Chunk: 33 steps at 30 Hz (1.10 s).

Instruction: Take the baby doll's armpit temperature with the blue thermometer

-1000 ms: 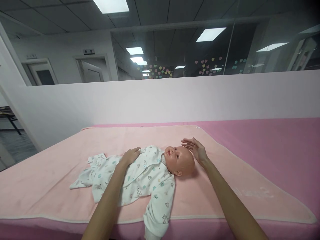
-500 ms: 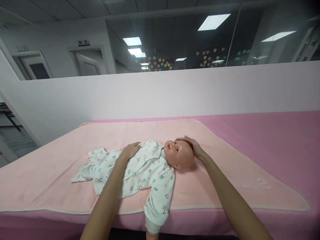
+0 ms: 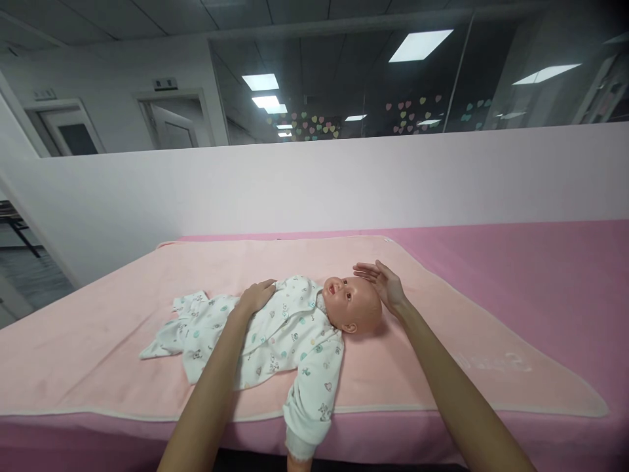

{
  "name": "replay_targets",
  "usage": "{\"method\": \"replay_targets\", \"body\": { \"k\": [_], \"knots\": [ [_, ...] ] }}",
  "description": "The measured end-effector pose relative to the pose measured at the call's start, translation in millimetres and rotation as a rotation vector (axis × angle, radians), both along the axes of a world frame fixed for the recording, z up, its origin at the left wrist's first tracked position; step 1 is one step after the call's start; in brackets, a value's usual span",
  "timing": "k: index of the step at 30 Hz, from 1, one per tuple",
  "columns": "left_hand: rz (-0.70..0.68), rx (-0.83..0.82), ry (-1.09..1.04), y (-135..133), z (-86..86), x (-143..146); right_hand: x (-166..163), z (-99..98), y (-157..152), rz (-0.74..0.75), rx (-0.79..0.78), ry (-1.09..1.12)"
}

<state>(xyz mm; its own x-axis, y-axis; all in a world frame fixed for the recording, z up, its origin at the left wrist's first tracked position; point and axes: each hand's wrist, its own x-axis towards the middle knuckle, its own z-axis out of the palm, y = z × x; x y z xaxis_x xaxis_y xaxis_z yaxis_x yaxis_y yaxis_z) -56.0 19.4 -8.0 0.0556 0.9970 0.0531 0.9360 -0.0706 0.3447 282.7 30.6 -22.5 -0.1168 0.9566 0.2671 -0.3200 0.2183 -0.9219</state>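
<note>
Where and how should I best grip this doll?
Probably under the head and torso: the doll lies face up on the blanket, its round head pointing right. Cup the head from there with the right hand; slide the left hand under the torso from the near side.

Left forearm (image 3: 211, 393) covers part of the outfit (image 3: 282, 331) on the doll (image 3: 309, 341); that forearm, the right forearm (image 3: 457, 380) and the doll's near arm (image 3: 299, 464) are all cut by the bottom edge. Can't tell whether the right hand (image 3: 386, 285) touches the head (image 3: 361, 307). Blanket (image 3: 98, 328) lettering (image 3: 515, 362) is too faint to read, door sign (image 3: 164, 84) too small, dark furniture (image 3: 7, 211) cropped at left.
</note>
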Motion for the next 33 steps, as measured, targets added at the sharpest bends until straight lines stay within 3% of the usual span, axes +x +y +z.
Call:
{"method": "replay_targets", "body": {
  "k": [7, 15, 22, 26, 33],
  "knots": [
    [-0.003, 0.001, -0.003, 0.2, -0.7, -0.9, -10.6, 4.0, -13.9, 0.123, -0.064, -0.251],
    [0.004, -0.009, 0.005, -0.1, 0.1, -0.2, -7.6, 4.4, -11.0, 0.108, -0.062, -0.119],
    [0.008, -0.007, 0.004, -0.3, 0.8, 0.4, 8.0, -2.0, 6.2, -0.012, -0.025, 0.026],
    [0.006, -0.003, 0.004, -0.4, 0.7, 0.5, 4.6, 1.1, 1.0, 0.029, -0.002, 0.063],
    [0.012, 0.003, 0.003, -0.6, 0.4, 0.4, -12.4, 9.0, -18.3, 0.156, 0.040, -0.299]
  ]
}}
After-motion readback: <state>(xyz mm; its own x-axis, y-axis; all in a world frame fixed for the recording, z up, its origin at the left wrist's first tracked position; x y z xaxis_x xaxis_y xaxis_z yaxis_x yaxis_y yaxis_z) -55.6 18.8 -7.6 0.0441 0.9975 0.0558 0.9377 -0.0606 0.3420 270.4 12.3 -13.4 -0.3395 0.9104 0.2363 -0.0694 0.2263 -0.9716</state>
